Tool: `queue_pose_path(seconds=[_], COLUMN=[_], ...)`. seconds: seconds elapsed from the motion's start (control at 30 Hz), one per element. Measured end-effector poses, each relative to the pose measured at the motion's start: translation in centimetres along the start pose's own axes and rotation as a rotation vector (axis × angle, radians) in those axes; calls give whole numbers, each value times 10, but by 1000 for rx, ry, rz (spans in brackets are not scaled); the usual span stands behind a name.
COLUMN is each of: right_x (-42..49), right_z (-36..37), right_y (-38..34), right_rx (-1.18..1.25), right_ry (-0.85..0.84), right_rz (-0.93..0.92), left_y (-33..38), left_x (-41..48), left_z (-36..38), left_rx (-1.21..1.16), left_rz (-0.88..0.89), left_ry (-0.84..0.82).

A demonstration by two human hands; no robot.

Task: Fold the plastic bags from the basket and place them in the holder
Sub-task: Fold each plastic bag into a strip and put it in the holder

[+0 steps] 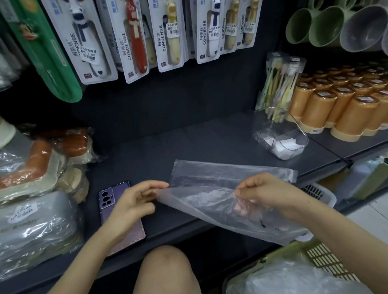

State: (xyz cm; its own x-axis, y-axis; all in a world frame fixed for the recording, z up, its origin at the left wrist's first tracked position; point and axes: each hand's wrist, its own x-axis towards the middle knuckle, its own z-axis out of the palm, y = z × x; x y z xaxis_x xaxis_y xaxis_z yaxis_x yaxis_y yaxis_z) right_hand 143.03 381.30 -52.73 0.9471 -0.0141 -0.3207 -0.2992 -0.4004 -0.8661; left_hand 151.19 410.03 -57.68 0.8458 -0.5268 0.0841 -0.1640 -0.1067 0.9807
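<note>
Plastic bag [204, 205], clear and crumpled, is stretched between two hands just above the front edge of a dark shelf [188, 142]. The left hand [132, 204] pinches the bag's left corner between the thumb and curled fingers. The right hand [267, 194] grips the other end with its fingers curled in, and the fingertips show through the film. Just behind the bag a flat strip of clear plastic [231, 170] lies on the shelf; it cannot be told whether it is part of the same bag. Further back on the right stands a clear holder [302, 137] with folded white bags [285, 149] inside. A yellow-green basket [322, 259] at lower right holds a heap of loose bags [285, 282]. A purple phone [110, 196] lies on the shelf under the left wrist.
</note>
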Motion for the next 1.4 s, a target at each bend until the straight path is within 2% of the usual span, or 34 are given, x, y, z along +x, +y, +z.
queue_pose_path(seconds=[0.17,0.3,0.43,0.63,0.87,1.0,1.07,1.17,1.27,1.33,1.4], right_x=[17,17,18,54,91,107,112,115,118,119,120], right_z=[-15,-23,-30,-31,-31,-29,-28,-27,-27,-27,-27], right_y=[-1,-11,-19,-17,-11,1,5,7,7,8,7], right_rx=[-58,-248,-369,-388,-291,-315,-345,-377,-417,-436,-445], right_ry=[-70,-58,-146,-23,10,43,53,54,53,59,61], right_rz=[83,-23,-60,-66,-22,-6,-1,2,4,9,9], left_y=[-3,-4,-1,-13,-17,-15,-14,-14,-17,-23,-29], left_x=[26,44,58,78,86,86,83,76,73,74,76], left_z=[15,25,31,24,25,25,23,24,28,32,36], left_rx=[150,231,315,524,545,331,348,718,1042,1097,1030], left_rz=[-43,-17,-4,-95,-224,-338,-350,-285,11,227,285], left_ry=[146,262,359,376,396,401,414,456,533,478,312])
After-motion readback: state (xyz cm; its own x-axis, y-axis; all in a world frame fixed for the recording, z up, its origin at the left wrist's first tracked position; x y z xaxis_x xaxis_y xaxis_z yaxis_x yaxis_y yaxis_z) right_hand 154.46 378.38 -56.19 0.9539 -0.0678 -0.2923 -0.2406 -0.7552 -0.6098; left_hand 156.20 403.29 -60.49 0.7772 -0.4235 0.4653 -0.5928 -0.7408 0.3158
